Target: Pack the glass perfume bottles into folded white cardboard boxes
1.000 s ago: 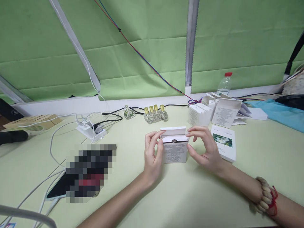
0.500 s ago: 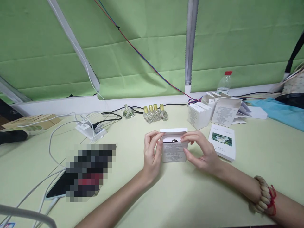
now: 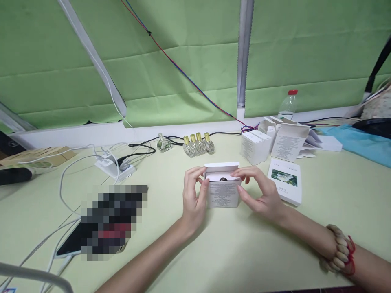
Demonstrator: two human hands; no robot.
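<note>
A small white carton (image 3: 223, 195) with fine print on its front stands upright on the table, its top flap raised at the back. Inside the opening shows a small dark round thing (image 3: 223, 179), too small to name. My left hand (image 3: 194, 195) grips the carton's left side, thumb at the front corner and fingers behind. At the right side, my right hand (image 3: 259, 193) holds the carton between its thumb and fingers, the fingertips by the top edge. Just right of that hand lies a flat white box (image 3: 286, 181) with a flower picture.
Several gold-capped glass bottles (image 3: 198, 146) and one clear bottle (image 3: 164, 143) stand at the back. White cartons (image 3: 256, 147) are at the back right, before a red-capped plastic bottle (image 3: 287, 106). A power strip (image 3: 114, 167), cables and a dark tablet-like device (image 3: 71, 240) lie left.
The view has shifted slightly. Both hands stay at the carton with nearly the same grip, and the flap stays raised.
</note>
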